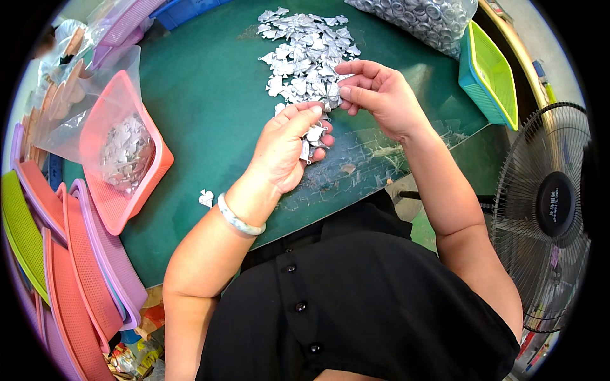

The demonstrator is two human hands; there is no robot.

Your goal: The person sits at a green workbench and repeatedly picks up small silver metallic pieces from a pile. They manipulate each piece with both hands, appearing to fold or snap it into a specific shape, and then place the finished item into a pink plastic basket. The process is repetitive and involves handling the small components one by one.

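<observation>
A pile of small silver metal pieces [305, 60], many of them spade-shaped with a small loop, lies spread on the green table. My left hand [286, 143] is at the near end of the pile, palm turned up, its fingers curled round several of these metal pieces [312, 138]. The left thumb lies along the index finger, above the held pieces. At the pile's right edge, my right hand [378, 95] has its thumb and fingers drawn together; whatever is between their tips is too small to make out. One loose spade-shaped piece [206, 198] lies near my left wrist.
On the left, a pink basket [162, 162] holds a clear bag of silver pieces [127, 152], beside stacked plastic baskets [82, 260]. A bag of metal rings [432, 22] and a green basket [492, 70] stand at the far right. A black fan [553, 209] is close to my right arm.
</observation>
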